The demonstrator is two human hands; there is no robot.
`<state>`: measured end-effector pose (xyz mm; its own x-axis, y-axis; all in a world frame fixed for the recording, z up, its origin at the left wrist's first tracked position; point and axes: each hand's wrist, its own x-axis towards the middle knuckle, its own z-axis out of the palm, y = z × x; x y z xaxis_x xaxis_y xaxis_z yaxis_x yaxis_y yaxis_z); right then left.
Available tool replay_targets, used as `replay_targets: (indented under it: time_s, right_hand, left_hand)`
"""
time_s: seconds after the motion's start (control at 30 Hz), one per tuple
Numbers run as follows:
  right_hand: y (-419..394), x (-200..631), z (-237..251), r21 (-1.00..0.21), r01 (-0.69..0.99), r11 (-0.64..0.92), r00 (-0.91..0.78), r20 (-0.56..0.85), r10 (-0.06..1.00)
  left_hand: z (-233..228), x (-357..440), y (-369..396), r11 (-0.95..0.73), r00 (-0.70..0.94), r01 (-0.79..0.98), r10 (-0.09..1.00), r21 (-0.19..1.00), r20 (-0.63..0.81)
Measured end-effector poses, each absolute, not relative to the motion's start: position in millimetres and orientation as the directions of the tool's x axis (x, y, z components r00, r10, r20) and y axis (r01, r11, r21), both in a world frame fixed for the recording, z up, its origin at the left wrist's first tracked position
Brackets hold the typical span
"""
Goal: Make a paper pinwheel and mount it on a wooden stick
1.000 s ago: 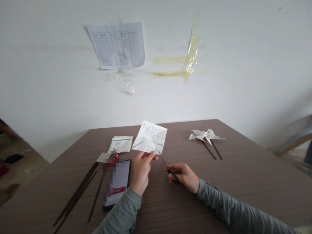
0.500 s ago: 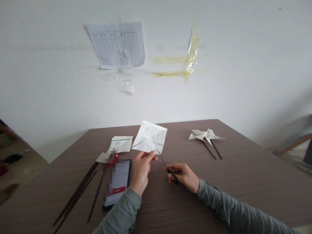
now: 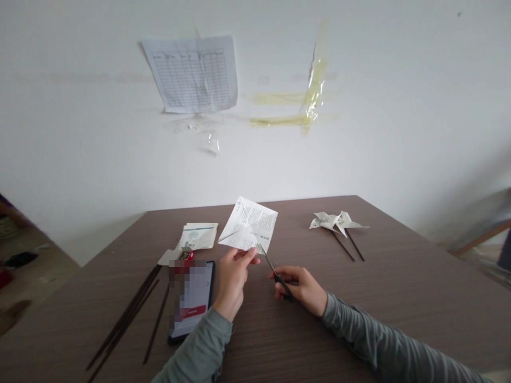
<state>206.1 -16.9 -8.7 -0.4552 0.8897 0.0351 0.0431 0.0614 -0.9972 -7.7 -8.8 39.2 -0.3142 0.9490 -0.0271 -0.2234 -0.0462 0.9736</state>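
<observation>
Since a second ago, the white printed paper square (image 3: 250, 226) has shifted slightly rightward; the left hand (image 3: 233, 279) pinches its lower corner, lifting it off the brown wooden table (image 3: 399, 298) so the dark slim scissors (image 3: 275, 274), clenched in the right hand (image 3: 301, 287), can reach its edge

Soft even daylight, faint shadows, wide-angle edge distortion, slight blur

On the table (image 3: 399, 298), my phone (image 3: 191, 300) lies left of my left hand (image 3: 233, 276); sticks (image 3: 128, 314) further left, pinwheels (image 3: 335, 221) far right behind.
</observation>
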Motion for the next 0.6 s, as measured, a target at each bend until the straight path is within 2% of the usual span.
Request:
replay_targets:
  time_s: [0.6]
  right_hand:
    - [-14.4,203.9,-10.3,-0.999,0.025,0.020,-0.457,0.006,0.889]
  left_hand:
    - [41.7,-6.6,-8.8,-0.045,-0.324,-0.208,0.946,0.977,-0.025]
